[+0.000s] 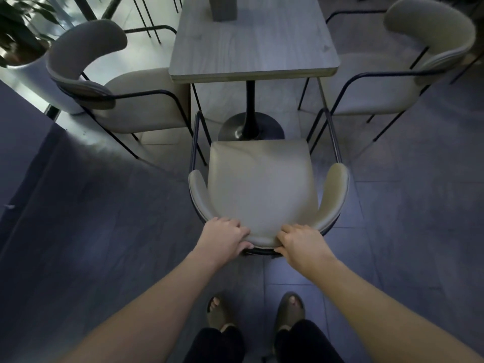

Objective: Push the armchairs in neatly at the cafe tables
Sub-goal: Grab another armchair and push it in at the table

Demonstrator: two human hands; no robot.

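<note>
A beige armchair [262, 184] with thin black metal arms stands right in front of me, its seat facing a grey wooden cafe table [251, 45]. The seat's front edge is short of the table's near edge, above the black pedestal base [250, 127]. My left hand [225, 238] grips the curved backrest left of its middle. My right hand [298, 243] grips it right of the middle, fingers curled over the top. A second armchair [110, 82] stands at the table's left side and a third armchair [408, 61] at its right side.
A grey box [222, 6] stands on the far part of the table. A potted plant in a white pot [31, 61] is at the far left. A dark surface [23, 142] runs along the left. My feet in sandals [256, 313] stand on the grey tiled floor.
</note>
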